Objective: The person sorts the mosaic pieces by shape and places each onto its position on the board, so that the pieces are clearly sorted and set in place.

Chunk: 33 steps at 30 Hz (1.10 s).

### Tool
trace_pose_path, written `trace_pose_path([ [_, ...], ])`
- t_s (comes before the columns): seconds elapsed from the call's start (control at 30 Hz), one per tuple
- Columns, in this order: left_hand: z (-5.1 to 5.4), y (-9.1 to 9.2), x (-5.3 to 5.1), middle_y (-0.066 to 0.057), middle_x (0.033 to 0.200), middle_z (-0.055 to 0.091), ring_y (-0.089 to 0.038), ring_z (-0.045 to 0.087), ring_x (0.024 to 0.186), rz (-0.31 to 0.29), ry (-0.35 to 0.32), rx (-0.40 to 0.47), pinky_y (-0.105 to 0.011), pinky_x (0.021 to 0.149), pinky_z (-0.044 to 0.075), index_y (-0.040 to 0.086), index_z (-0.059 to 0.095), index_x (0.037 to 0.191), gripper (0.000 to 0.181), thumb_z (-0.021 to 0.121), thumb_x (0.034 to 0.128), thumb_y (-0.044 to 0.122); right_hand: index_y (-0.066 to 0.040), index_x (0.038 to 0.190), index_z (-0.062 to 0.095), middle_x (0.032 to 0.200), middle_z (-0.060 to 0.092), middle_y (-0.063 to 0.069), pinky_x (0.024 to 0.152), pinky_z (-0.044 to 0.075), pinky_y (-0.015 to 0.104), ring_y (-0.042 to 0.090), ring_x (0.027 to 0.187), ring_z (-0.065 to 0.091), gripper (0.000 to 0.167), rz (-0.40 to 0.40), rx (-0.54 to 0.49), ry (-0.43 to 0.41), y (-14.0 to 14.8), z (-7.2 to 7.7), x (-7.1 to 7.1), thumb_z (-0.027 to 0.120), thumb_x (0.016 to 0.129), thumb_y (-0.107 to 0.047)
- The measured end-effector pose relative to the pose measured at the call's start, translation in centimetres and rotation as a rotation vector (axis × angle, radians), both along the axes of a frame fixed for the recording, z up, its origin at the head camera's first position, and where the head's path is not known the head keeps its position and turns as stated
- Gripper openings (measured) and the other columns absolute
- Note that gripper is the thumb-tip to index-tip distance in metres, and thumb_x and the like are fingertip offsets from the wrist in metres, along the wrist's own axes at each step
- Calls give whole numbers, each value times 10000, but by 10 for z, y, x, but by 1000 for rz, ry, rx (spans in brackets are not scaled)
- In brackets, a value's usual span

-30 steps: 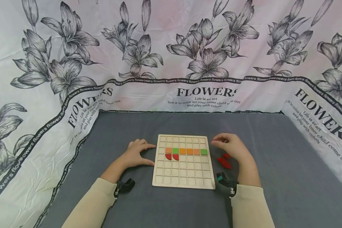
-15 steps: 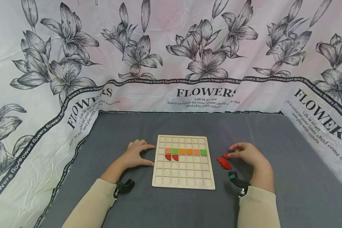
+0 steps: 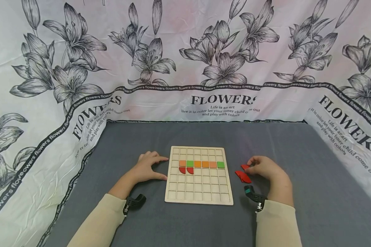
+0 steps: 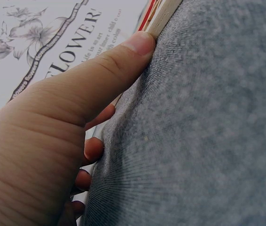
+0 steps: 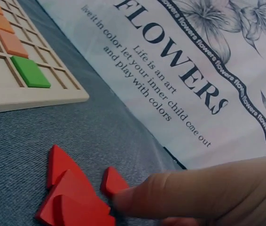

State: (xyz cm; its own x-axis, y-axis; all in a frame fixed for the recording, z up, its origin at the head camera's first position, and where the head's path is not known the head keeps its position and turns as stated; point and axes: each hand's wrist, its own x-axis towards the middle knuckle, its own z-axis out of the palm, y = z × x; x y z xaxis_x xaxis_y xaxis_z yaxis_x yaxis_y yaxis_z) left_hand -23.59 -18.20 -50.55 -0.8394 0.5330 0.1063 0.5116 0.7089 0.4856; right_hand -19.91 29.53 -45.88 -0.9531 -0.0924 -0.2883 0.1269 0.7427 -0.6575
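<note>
A wooden grid board lies on the grey cloth, with a row of orange and green square tiles in it. Two red quarter-circle pieces sit just below that row. My left hand rests at the board's left edge, thumb and index finger spread against it. To the right of the board, my right hand has thumb and index finger at a small red piece, pinching its edge. Beside it, several red pieces overlap in a pile. The thumb partly hides the small piece in the right wrist view.
The grey cloth covers the table. A white flower-printed curtain stands along the back and both sides. Each wrist wears a black camera mount.
My right hand has moved right from near the board's upper right corner, then slightly left onto the small red piece. My left hand and the board stay in place.
</note>
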Motion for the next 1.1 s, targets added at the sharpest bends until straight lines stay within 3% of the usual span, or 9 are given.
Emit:
trace_pose_path([
  [0.37, 0, 0, -1, 105, 993, 497, -127, 370, 869, -2, -4, 6, -410, 821, 246, 249, 666, 1391, 808, 859, 714, 646, -63, 906, 630, 840, 584, 49, 670, 395, 376, 249, 807, 521, 247, -61, 70, 38, -9, -5, -5, 757, 902, -275],
  [0.57, -1, 0, -1, 104, 996, 499, -125, 372, 873, -1, 0, 6, -410, 823, 247, 253, 666, 1390, 802, 861, 716, 641, -81, 919, 595, 842, 557, 61, 657, 385, 377, 255, 786, 521, 397, -124, 163, 75, -19, -9, -9, 778, 885, -432],
  [0.8, -1, 0, 0, 104, 1007, 506, -125, 377, 879, 1, -1, 3, -410, 827, 253, 250, 668, 1388, 801, 863, 716, 639, -96, 865, 619, 740, 552, 35, 599, 372, 367, 235, 686, 516, 286, -169, 259, 150, -28, -13, -14, 693, 905, -370],
  [1.0, -2, 0, -1, 105, 1007, 506, -124, 381, 882, 1, 3, -1, -409, 833, 254, 252, 665, 1392, 805, 865, 714, 638, -94, 926, 599, 840, 596, 78, 628, 392, 384, 255, 738, 544, 443, -197, 296, 170, -31, -20, -19, 726, 897, -517],
  [1.1, -2, 0, -1, 102, 1007, 507, -125, 380, 879, -1, 6, 2, -412, 829, 254, 250, 666, 1391, 803, 865, 715, 635, -97, 921, 589, 828, 597, 81, 623, 393, 392, 260, 738, 549, 424, -222, 328, 199, -34, -22, -20, 716, 898, -501],
])
